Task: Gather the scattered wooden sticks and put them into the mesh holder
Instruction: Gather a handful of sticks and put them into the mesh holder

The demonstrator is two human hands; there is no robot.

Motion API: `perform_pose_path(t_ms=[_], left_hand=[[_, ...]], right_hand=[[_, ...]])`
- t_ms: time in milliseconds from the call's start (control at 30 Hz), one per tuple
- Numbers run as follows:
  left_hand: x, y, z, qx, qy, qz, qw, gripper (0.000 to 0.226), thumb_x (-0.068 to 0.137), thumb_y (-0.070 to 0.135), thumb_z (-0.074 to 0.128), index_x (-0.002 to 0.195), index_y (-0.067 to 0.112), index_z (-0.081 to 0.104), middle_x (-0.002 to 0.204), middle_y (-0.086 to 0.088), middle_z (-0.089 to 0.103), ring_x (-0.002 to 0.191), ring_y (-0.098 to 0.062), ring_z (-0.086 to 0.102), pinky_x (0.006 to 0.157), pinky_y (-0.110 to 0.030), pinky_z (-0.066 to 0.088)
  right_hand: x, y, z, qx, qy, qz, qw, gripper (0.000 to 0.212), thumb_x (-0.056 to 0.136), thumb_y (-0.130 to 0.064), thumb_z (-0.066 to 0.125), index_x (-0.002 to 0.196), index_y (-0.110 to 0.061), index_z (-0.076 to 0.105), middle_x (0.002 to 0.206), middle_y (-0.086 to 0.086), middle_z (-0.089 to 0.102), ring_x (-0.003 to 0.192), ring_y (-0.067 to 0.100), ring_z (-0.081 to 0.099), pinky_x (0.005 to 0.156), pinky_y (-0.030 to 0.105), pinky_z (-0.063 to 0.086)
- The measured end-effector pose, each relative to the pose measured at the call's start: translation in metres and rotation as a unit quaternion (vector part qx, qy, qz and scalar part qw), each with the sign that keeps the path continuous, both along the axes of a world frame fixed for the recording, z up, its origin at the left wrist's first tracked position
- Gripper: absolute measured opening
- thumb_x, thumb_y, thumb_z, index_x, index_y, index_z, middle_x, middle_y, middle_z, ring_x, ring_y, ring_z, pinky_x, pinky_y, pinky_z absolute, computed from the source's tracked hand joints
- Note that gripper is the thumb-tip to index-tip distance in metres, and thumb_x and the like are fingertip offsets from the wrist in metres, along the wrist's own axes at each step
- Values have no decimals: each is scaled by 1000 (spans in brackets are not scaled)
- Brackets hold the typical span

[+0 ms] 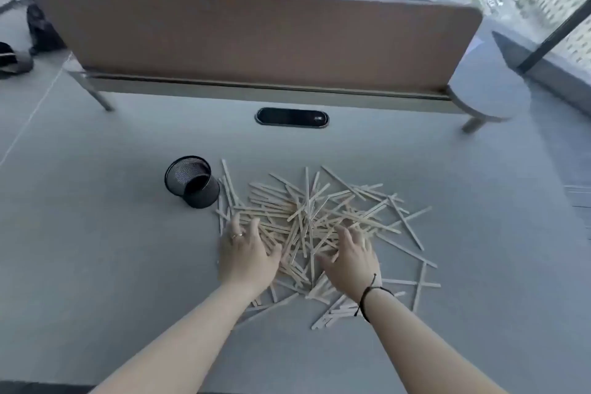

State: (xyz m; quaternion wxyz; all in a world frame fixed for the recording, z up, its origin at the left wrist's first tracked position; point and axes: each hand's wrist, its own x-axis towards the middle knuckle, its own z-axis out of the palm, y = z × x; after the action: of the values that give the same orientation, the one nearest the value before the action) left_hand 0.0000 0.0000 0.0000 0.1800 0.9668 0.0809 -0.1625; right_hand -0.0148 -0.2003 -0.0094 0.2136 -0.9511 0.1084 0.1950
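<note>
The left hand [248, 251] lies palm down on the near left part of the stick pile, fingers spread wide and pressed flat onto the wood, a ring showing on one finger; it clasps nothing. The right hand [350, 256] lies the same way at the near middle of the pile, fingers fanned out over the sticks, thumb pointing toward the left hand. Whether any stick is pinched under either palm cannot be told, since the palms hide what is beneath them. A dark cord bracelet [367, 296] circles the right wrist.

The wooden sticks [307, 214] lie in a loose, crisscrossed heap on the grey desk [96, 233], thickest between and just beyond the two hands. Loose ones trail out toward three o'clock and five o'clock of the heap, and a few lie under the right forearm.

The mesh holder [192, 181], black and round, rests at about ten o'clock from the heap, tipped so that its open mouth faces up and toward the far left. It looks empty. The nearest sticks lie just beside its base at its four o'clock side.

Beyond the heap, at twelve o'clock, a dark oval cable port [291, 118] is set into the desk, and behind it stands a brown divider panel [249, 38].
</note>
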Motion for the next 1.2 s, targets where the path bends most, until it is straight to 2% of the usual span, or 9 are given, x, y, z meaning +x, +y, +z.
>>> perform_pose_path(t_ms=[133, 233, 467, 567, 733, 800, 933, 1067, 1200], left_hand=[[-13, 17, -23, 17, 32, 93, 995, 90, 86, 62, 54, 154, 17, 15, 162, -20, 10, 149, -37, 12, 120, -51, 17], [-16, 21, -35, 5, 33, 82, 996, 98, 84, 64, 56, 155, 12, 13, 161, -20, 16, 148, -35, 16, 120, -46, 19], [-16, 10, -41, -79, 2, -32, 996, 95, 82, 67, 56, 154, 20, 17, 158, -8, 27, 146, -26, 22, 119, -42, 25], [-16, 3, -38, -133, 16, -5, 991, 93, 82, 56, 64, 154, 19, 18, 157, -5, 26, 146, -23, 20, 119, -40, 26], [-11, -1, -26, -201, 18, 80, 976, 85, 83, 45, 69, 151, 23, 22, 155, -1, 28, 143, -20, 27, 111, -41, 35], [-9, -1, -22, -188, 22, 94, 978, 85, 83, 47, 69, 151, 19, 25, 154, -4, 30, 141, -23, 32, 110, -42, 38], [-13, -7, -18, -119, 50, 76, 989, 95, 77, 61, 65, 151, 19, 22, 151, -5, 34, 135, -26, 40, 104, -42, 43], [-19, -24, -19, -85, 51, 2, 995, 102, 74, 70, 63, 151, 23, 16, 152, -5, 27, 138, -24, 34, 106, -38, 40], [-20, -42, -19, -76, 58, -6, 995, 102, 74, 69, 63, 151, 25, 13, 155, -6, 23, 140, -24, 31, 106, -38, 40]], right_hand=[[-1, 0, -12, -48, -32, -12, 998, 67, 81, -62, 61, 136, -30, 41, 141, 2, 39, 129, 28, 38, 104, 41, 38], [4, 4, -17, -43, -33, -13, 998, 66, 80, -58, 64, 135, -30, 43, 138, 3, 39, 127, 29, 36, 103, 40, 38], [9, 18, -23, 92, -48, -39, 994, 58, 78, -38, 76, 130, -23, 55, 129, 2, 45, 119, 21, 42, 101, 26, 34], [8, 21, -16, 141, -39, -47, 988, 55, 80, -37, 77, 129, -24, 55, 128, -4, 46, 109, 10, 48, 92, 16, 35], [2, 18, -1, 170, -62, -156, 971, 50, 84, -37, 74, 128, -24, 55, 126, -3, 48, 108, 10, 53, 92, 23, 40], [-3, 10, 3, 166, -41, -206, 964, 51, 85, -36, 72, 130, -23, 52, 127, 2, 47, 101, 10, 55, 89, 26, 40], [-17, -6, -2, 137, 40, -225, 964, 69, 84, -40, 71, 139, -12, 41, 134, 7, 46, 129, 22, 40, 102, 34, 39], [-14, -11, -9, 145, 56, -208, 966, 76, 84, -43, 70, 142, -9, 36, 136, 6, 44, 134, 23, 34, 107, 34, 35], [-3, -8, -16, 193, 56, -201, 959, 81, 81, -47, 73, 144, -13, 36, 119, 3, 55, 116, 17, 50, 100, 33, 43]])
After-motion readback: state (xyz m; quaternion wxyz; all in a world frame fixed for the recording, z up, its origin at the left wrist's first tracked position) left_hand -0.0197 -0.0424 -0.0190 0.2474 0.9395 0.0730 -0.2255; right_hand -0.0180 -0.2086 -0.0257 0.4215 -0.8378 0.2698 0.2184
